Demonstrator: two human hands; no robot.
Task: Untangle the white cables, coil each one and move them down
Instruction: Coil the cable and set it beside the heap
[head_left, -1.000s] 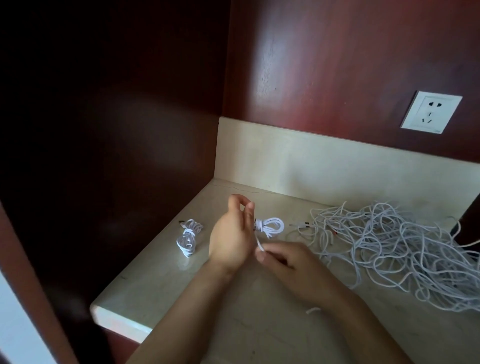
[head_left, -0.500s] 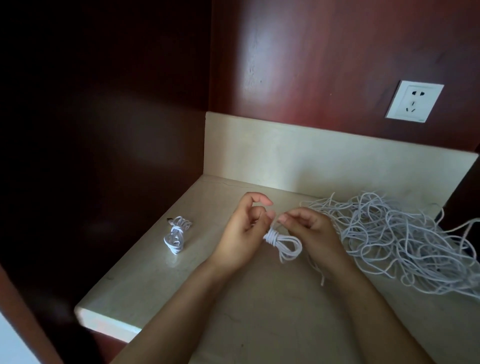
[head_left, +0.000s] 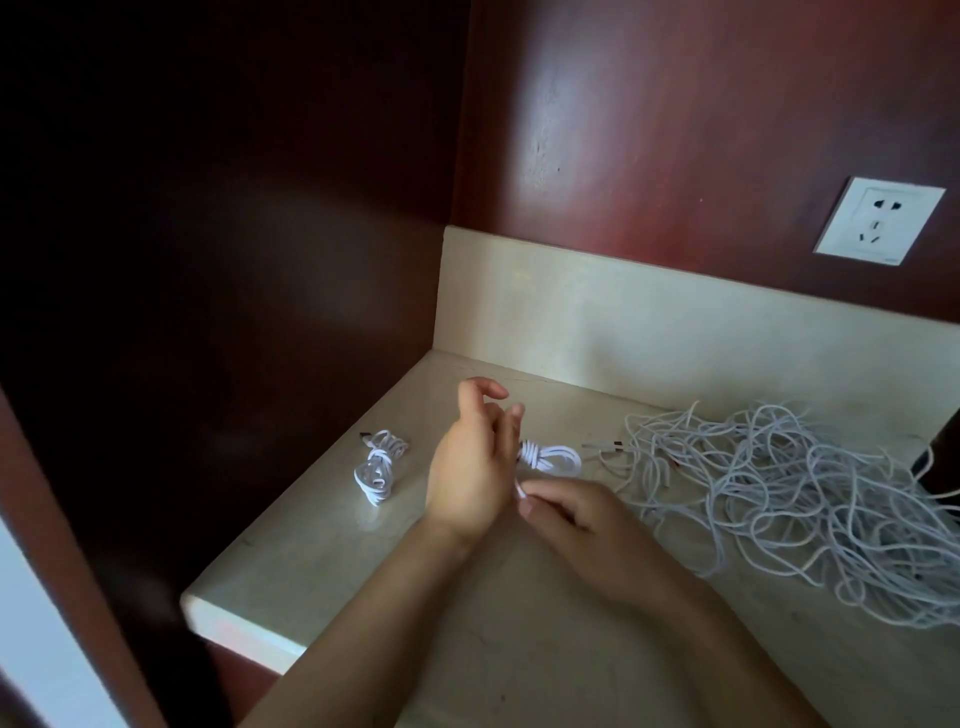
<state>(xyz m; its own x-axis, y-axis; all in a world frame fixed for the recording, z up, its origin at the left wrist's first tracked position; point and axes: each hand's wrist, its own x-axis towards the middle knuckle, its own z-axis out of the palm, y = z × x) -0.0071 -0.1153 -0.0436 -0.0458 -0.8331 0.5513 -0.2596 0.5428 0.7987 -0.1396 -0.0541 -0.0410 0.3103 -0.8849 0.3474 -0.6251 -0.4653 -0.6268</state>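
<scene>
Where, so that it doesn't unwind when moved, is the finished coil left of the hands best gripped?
Pinch the finished coil at its wrapped waist, coming from above. The wraps seem to bind the loops there, and it lies flat on the countertop, apart from the left hand.

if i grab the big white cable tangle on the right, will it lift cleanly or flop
Probably floppy: the tangle lies in loose, sagging loops on the counter. Likely it drags up as one clump, since strands cross everywhere. Thin cords suggest it is light for its spread.
</scene>
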